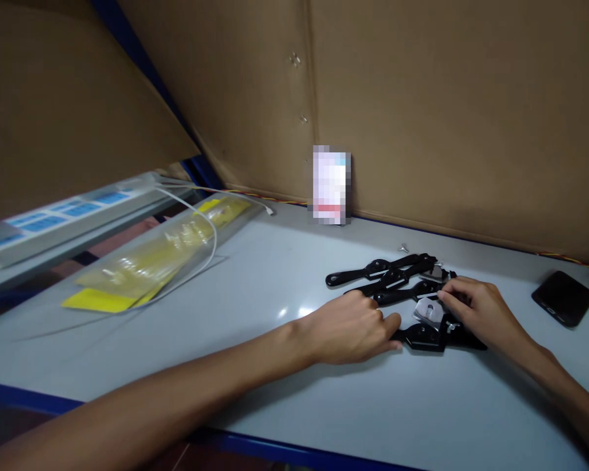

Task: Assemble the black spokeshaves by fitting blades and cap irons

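Note:
Several black two-handled tools point(390, 280) lie close together on the grey table. My left hand point(356, 327) is closed round the left handle of the nearest black tool point(425, 337), which lies near the front of the group. My right hand point(476, 304) pinches with thumb and forefinger beside the metal plates, above the tool's right side; what is between the fingertips is too small to make out. Silvery metal plates point(428, 311) with a hole rest just behind the nearest tool. A small wing screw point(452, 326) sits on that tool, right of its middle.
Behind the tools lies a loose wing screw point(403, 248). A black phone point(563, 298) is at the right, and a lit, blurred screen point(331, 186) leans on the brown wall. Yellow sheets in clear plastic point(161, 255), a white cable point(214, 235) and a power strip point(69, 219) occupy the left.

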Tool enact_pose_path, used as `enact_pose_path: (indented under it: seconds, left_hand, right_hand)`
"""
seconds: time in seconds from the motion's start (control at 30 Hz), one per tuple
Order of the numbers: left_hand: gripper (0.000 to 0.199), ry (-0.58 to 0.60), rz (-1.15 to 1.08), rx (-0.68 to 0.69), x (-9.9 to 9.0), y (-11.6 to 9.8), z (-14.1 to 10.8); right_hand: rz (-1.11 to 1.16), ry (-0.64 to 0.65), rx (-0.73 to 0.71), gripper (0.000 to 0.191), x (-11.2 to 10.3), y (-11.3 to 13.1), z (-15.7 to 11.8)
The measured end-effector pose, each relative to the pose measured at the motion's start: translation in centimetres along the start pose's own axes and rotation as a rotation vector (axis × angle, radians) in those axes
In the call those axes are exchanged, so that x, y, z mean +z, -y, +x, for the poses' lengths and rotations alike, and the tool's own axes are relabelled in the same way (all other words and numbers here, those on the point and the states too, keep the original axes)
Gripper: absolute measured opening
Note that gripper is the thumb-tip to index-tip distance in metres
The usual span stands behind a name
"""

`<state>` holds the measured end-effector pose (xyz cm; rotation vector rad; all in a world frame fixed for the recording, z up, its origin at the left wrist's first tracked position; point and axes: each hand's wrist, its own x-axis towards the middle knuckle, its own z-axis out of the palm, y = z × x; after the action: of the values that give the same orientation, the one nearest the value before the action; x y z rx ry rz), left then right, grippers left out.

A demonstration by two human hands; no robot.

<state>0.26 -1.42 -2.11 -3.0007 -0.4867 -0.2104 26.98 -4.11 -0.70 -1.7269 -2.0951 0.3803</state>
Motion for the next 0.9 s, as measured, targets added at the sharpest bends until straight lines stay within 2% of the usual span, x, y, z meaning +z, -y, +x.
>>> enact_pose_path:
  seconds: [0.07, 0.2, 0.27, 0.33, 0.43, 0.53, 0.63, 0.77, 0.8, 0.87, 0.9]
  left_hand:
    - [0.035, -0.001, -0.002, 0.005, -0.1, -0.1, 0.0]
    - [0.035, 0.012, -0.005, 0.009, -0.3, -0.3, 0.0]
    - [0.035, 0.011, 0.001, 0.008, -0.5, -0.4, 0.0]
    - [0.035, 0.013, 0.008, 0.008, -0.5, -0.4, 0.0]
    - [0.033, 0.029, 0.013, 0.010, -0.5, -0.4, 0.1]
    - [0.034, 0.031, 0.015, 0.011, -0.4, -0.3, 0.1]
    - [0.038, 0.006, 0.015, 0.019, -0.1, -0.3, 0.0]
    - [0.051, -0.071, 0.003, 0.075, -0.2, -0.3, -0.2]
    - [0.053, -0.094, 0.002, 0.086, -0.5, -0.1, -0.2]
    - [0.057, -0.132, 0.015, 0.073, -1.2, 0.6, -0.3]
    - [0.057, -0.136, 0.034, 0.038, -1.7, 1.1, -0.3]
  right_hand:
    - [-0.034, 0.078, 0.013, 0.033, -0.8, -0.1, 0.0]
    - [0.130, 0.434, -0.011, 0.017, -2.5, 0.0, -0.1]
    - [0.168, 0.482, -0.012, 0.009, -2.7, 0.2, -0.2]
    - [0.122, 0.439, -0.044, 0.004, -2.4, 0.3, -0.2]
    - [-0.006, 0.362, -0.121, 0.011, -1.8, 0.6, -0.3]
    - [-0.062, 0.310, -0.111, 0.013, -1.5, 0.6, -0.4]
    - [-0.061, 0.233, -0.038, 0.011, -1.4, 0.2, -0.4]
    - [0.046, 0.249, -0.018, 0.009, -2.0, -0.5, 0.5]
    - [0.095, 0.221, -0.015, 0.012, -2.3, -0.8, 0.9]
    - [0.179, 0.021, 0.023, 0.023, -3.5, -1.4, 1.2]
    - [0.201, -0.155, 0.048, 0.028, -4.3, -2.0, 1.0]
